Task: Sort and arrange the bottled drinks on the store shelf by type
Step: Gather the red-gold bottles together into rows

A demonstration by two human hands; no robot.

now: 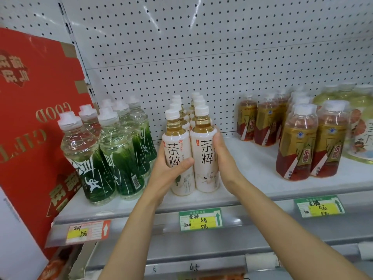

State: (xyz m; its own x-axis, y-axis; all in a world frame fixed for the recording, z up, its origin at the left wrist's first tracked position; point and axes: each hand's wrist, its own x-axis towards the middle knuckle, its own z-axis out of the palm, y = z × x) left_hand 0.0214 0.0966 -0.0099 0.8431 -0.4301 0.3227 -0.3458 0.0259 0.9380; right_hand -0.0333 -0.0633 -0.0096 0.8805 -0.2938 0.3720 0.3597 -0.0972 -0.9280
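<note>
Two rows of white-labelled tea bottles stand in the middle of the shelf. My left hand wraps around the front left tea bottle, thumb across its label. The front right tea bottle has my right hand pressed flat against its right side. Both front bottles stand upright, touching each other. To the left stands a group of green-labelled clear bottles. On the right are red-and-gold labelled bottles, some further back.
A large red gift carton leans at the left end of the shelf. Pale green and floral-labelled bottles stand at the far right. Price tags hang on the shelf's front rail. A perforated white back panel rises behind everything.
</note>
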